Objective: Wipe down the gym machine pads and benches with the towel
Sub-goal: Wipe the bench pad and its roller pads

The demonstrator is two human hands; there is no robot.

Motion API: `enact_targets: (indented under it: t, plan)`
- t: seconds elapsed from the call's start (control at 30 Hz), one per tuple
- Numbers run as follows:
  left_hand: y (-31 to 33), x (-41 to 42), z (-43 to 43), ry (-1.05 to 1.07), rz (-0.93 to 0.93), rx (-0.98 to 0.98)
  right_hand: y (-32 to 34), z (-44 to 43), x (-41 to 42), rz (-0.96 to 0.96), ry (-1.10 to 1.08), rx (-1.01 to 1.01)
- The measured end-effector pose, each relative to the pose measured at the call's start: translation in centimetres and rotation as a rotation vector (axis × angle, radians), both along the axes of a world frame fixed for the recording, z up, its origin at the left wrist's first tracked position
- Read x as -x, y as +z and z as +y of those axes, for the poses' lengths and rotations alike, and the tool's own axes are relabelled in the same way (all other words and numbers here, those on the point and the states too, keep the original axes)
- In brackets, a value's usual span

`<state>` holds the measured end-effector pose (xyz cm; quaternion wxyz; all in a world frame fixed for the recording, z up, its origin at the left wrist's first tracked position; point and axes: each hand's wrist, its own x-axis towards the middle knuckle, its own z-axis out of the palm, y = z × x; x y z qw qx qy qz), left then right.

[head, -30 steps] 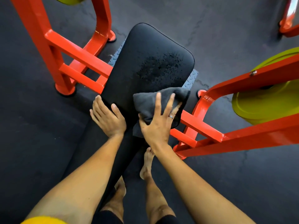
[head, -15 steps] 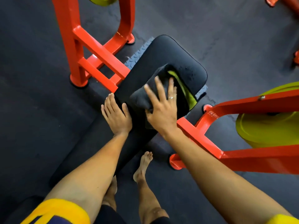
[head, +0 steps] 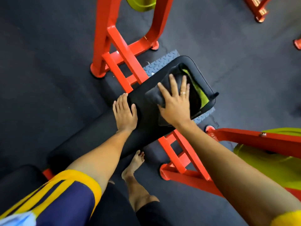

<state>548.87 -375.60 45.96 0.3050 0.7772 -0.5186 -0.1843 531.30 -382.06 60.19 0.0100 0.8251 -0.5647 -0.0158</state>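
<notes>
The grey-and-lime towel (head: 154, 97) lies bunched on the bench pad's (head: 146, 118) far end, pressed under the right hand's (head: 176, 103) flat, spread fingers. The left hand (head: 124, 112) rests flat, fingers straight, on the pad's left edge. Soft and light, the towel will likely ruck up on the pad's smooth cover, so a broad palm over its middle suits best.

My left sleeve (head: 65, 198): navy, yellow stripes, yellow cuff
My right sleeve (head: 286, 217): yellow edge
My right hand (head: 175, 105): thin pale ring (head: 183, 93)
My trousers (head: 151, 212): black
My foot (head: 135, 162): bare
</notes>
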Motion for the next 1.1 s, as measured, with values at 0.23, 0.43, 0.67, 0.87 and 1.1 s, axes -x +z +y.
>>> enact_targets:
  t: [0.23,0.43,0.67,0.87,1.1]
  plan:
    - [0.7,-0.3,-0.1,0.01,0.055,-0.041,-0.8,3.3,3.0,0.145,0.488,-0.158]
    - [0.8,0.3,-0.3,0.056,0.022,-0.027,2.4,-4.0,2.9,0.113,0.245,-0.048]
    - [0.1,-0.1,-0.1,-0.006,0.033,-0.061,-1.1,-3.6,-4.5,0.078,0.442,-0.254]
    - [1.8,0.1,-0.9,0.009,0.092,-0.075,1.7,-4.6,1.5,0.008,0.587,-0.254]
    - [2.4,0.8,-2.8,0.038,0.126,-0.042,1.2,-9.1,-5.0,0.121,0.342,-0.423]
